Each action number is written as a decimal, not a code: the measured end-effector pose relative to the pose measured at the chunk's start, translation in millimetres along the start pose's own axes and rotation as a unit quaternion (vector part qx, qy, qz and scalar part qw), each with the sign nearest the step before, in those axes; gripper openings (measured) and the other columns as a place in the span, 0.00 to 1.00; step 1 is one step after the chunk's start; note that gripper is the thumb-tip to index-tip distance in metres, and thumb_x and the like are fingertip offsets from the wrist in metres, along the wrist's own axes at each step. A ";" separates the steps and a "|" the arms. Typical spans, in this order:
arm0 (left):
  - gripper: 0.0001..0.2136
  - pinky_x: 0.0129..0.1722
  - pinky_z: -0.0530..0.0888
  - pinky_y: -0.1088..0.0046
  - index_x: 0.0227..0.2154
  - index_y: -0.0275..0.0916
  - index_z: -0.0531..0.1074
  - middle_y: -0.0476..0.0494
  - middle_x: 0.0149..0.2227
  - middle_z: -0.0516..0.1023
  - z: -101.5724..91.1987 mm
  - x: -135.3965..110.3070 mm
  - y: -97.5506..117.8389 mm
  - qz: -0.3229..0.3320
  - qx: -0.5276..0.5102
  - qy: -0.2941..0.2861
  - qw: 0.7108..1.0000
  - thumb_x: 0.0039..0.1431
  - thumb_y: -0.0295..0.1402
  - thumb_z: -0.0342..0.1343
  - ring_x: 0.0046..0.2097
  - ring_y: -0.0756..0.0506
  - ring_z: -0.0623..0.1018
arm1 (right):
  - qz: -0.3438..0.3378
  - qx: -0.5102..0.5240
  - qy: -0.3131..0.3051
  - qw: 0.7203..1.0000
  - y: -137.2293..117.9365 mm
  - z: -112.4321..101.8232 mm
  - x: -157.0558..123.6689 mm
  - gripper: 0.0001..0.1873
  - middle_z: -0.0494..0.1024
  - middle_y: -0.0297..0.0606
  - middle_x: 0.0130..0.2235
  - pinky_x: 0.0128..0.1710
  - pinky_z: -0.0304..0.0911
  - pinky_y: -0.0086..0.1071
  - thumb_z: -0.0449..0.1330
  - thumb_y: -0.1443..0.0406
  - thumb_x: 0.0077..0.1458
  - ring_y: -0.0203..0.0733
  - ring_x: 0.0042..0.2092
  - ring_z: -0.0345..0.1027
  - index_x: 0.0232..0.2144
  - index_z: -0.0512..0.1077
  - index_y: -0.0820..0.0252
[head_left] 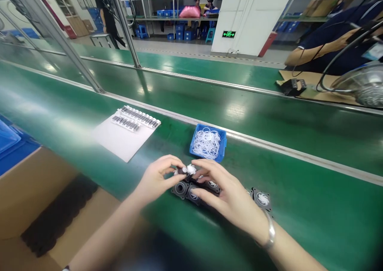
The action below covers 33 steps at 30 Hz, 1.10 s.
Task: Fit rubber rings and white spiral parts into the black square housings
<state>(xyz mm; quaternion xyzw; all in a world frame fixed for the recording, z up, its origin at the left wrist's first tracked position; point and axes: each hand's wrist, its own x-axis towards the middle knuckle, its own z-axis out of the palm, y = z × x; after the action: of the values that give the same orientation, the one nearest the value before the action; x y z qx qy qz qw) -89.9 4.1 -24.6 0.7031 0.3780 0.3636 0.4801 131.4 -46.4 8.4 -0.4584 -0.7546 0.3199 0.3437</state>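
My left hand [157, 178] and my right hand [226, 194] meet over a row of small black square fan housings [180, 189] on the green belt. Both pinch one small part with a white impeller [190, 169] between their fingertips, held just above the row. Some housings hold white impellers; one more [262, 199] lies to the right, past my right wrist with its bracelet. A blue tray [222, 148] full of white rings stands right behind my hands.
A white sheet [119, 139] with rows of small dark parts lies on the belt to the left. A cardboard box with black foam [56, 215] sits near my left arm. Another person's arm [314, 52] rests across the belt, far right.
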 end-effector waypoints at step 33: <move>0.18 0.53 0.71 0.61 0.54 0.37 0.66 0.39 0.50 0.73 5.1 -28.3 3.7 0.105 0.318 -0.125 0.934 0.61 0.26 0.54 0.52 0.41 0.72 | -0.040 -0.169 0.004 0.985 34.4 -13.4 7.8 0.09 0.76 0.40 0.47 0.51 0.70 0.40 0.55 0.64 0.64 0.42 0.49 0.71 0.46 0.71 0.57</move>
<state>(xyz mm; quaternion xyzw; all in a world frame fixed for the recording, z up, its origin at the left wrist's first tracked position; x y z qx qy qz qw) -97.5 -23.9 -26.6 0.8945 0.3350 0.1816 0.2336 155.8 -24.1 -9.7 -0.4804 -0.8142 0.1715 0.2771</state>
